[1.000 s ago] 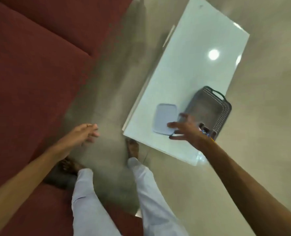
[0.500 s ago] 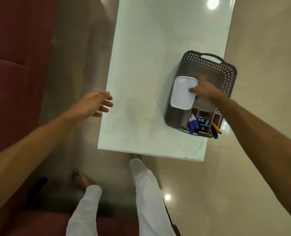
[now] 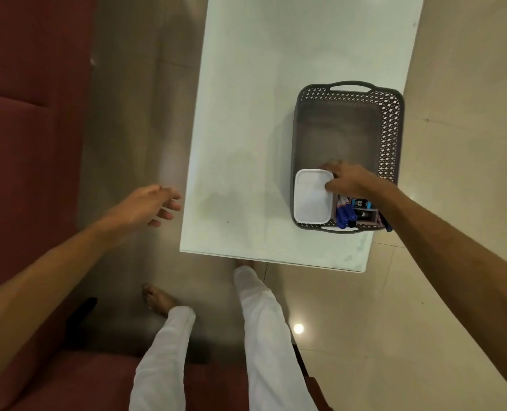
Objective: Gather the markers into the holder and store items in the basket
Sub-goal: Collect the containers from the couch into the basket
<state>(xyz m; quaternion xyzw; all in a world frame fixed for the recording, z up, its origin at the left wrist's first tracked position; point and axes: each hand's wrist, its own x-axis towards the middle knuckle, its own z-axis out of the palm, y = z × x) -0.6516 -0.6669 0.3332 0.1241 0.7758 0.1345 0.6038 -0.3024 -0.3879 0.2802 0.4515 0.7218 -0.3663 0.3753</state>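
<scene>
White table (image 3: 261, 114): pale glossy top, running from centre frame up toward 12 o'clock, near edge at lower centre.

Grey basket (image 3: 391, 129): perforated walls, loop handles at both ends, standing on the table at about 2 o'clock from frame centre, close to the table's right edge. Far half bare inside.

White container (image 3: 310, 200): rectangular, rounded corners, lid on, lying flat inside the basket in its near-left corner (7 o'clock of the basket interior).

Holder (image 3: 366, 213): pinkish, compartmented, inside the basket at the near end, just beside the container at its 3 o'clock. Partly covered by the right forearm.

Markers (image 3: 345, 215): blue-bodied, dark caps, standing in the holder's left compartment, leaning toward the basket's near rim. One more tip visible at the holder's right, mostly hidden under the arm.

Right hand (image 3: 350, 179): reaching into the basket, fingers curled over the container's far-right corner, thumb on the lid edge, grasping it (whether pressing or lifting cannot be told).

Left hand (image 3: 148, 206): in the air at 9 o'clock, off the table's left edge, fingers spread and loose, holding nothing.

Also seen: red sofa (image 3: 29, 143) along the left side, white trousers (image 3: 255, 336) and a bare foot (image 3: 157, 299) at 6 o'clock, tiled floor (image 3: 424, 321).
</scene>
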